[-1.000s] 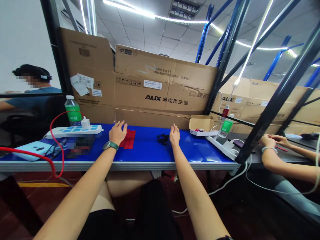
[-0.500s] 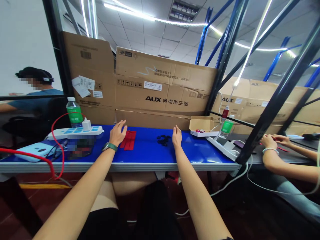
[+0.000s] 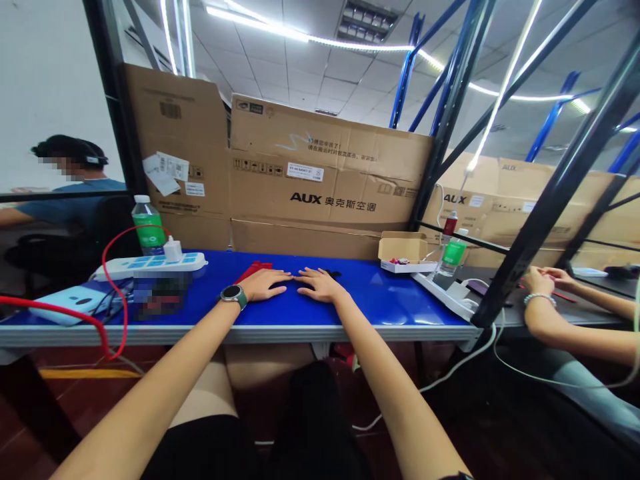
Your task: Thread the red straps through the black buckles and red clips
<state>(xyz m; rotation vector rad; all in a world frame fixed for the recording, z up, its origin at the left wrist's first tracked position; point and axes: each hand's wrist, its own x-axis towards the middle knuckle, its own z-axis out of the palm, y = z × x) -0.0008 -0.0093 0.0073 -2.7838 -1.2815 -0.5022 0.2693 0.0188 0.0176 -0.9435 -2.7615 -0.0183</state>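
The fingers of the left hand (image 3: pixel 260 285) and the right hand (image 3: pixel 323 287) were stretched out and loosely spread, thumbs apart, with nothing visible in them; their tips pointed toward each other and nearly met, though whether they touched could not be told. Both hands were backs up, low over the blue tabletop (image 3: pixel 380 297). Just beyond the left hand, partly hidden by it, lay the red pieces (image 3: pixel 253 269); just beyond the right, mostly hidden, lay the black pieces (image 3: pixel 334 273). A watch (image 3: pixel 231 293) circled the left wrist. Farther out, a power strip (image 3: pixel 145 266) and a bottle (image 3: pixel 149 233) stood at left, an open box (image 3: pixel 400 268) at right, and a cardboard panel (image 3: pixel 310 233) rose behind.
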